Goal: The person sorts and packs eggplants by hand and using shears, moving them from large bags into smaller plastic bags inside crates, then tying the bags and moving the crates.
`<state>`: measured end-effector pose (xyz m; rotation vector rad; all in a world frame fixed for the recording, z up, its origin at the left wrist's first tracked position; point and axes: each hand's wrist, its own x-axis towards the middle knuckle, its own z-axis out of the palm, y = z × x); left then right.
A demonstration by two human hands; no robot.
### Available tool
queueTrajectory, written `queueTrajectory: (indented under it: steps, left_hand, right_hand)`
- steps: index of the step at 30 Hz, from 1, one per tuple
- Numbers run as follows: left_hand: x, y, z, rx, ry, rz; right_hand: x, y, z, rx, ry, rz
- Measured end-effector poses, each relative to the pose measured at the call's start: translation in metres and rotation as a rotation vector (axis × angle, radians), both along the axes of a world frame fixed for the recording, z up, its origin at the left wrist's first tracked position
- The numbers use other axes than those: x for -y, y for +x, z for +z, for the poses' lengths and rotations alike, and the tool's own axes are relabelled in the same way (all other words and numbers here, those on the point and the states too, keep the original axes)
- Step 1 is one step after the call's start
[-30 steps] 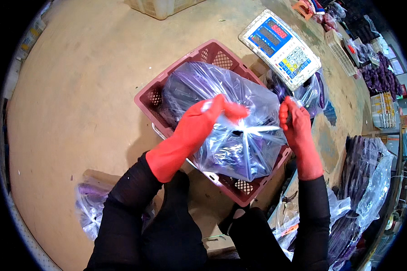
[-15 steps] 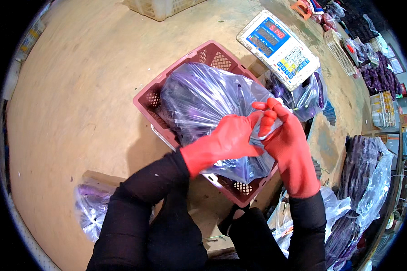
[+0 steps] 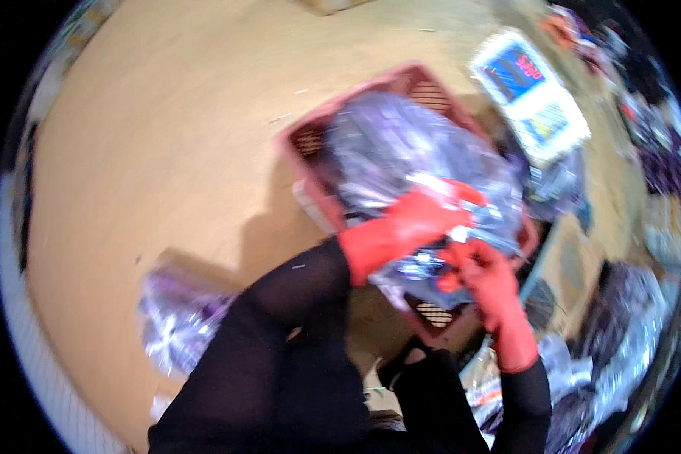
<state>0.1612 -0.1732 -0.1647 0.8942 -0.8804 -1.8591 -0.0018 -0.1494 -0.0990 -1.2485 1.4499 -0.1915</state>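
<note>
A clear plastic bag [image 3: 401, 144] full of purple contents lies in a reddish-brown plastic crate [image 3: 299, 144]. Both my hands wear red rubber gloves and are over the bag's near right part. My left hand [image 3: 416, 223] is closed on the gathered plastic, fingers pointing right. Just below and to its right, my right hand [image 3: 488, 276] has its fingers curled in a pinch close to the left fingertips. A small whitish bit shows between the hands. Motion blur hides what the right fingers hold.
A white scale display [image 3: 533, 98] with lit red digits stands beyond the crate's right side, a filled bag [image 3: 560, 185] below it. Another bag of purple produce [image 3: 178, 321] lies on the floor at left. Long bagged purple produce [image 3: 620, 325] lines the right.
The view has shifted, so crate and scale appear farther right. My right hand has come down from the raised bag mouth to below my left hand. The scale's digits have changed.
</note>
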Motion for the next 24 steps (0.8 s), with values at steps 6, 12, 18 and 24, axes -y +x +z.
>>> queueTrajectory:
  steps: [6,12,18,24]
  left_hand:
    - [-0.004,-0.05,-0.001,1.107,-1.096,0.305]
    - [0.008,-0.062,-0.011,1.28,-1.323,0.662]
    - [0.04,-0.067,-0.017,1.004,-1.342,0.816]
    - [0.029,-0.041,-0.017,1.293,-1.191,1.073]
  right_hand:
    - [0.028,-0.043,0.02,-0.232,-0.53,-0.16]
    - [0.076,-0.019,-0.026,0.395,-0.334,0.001]
    - [0.114,-0.076,-0.047,0.197,-0.415,0.404]
    - [0.092,-0.048,-0.055,0.438,-0.236,-0.1]
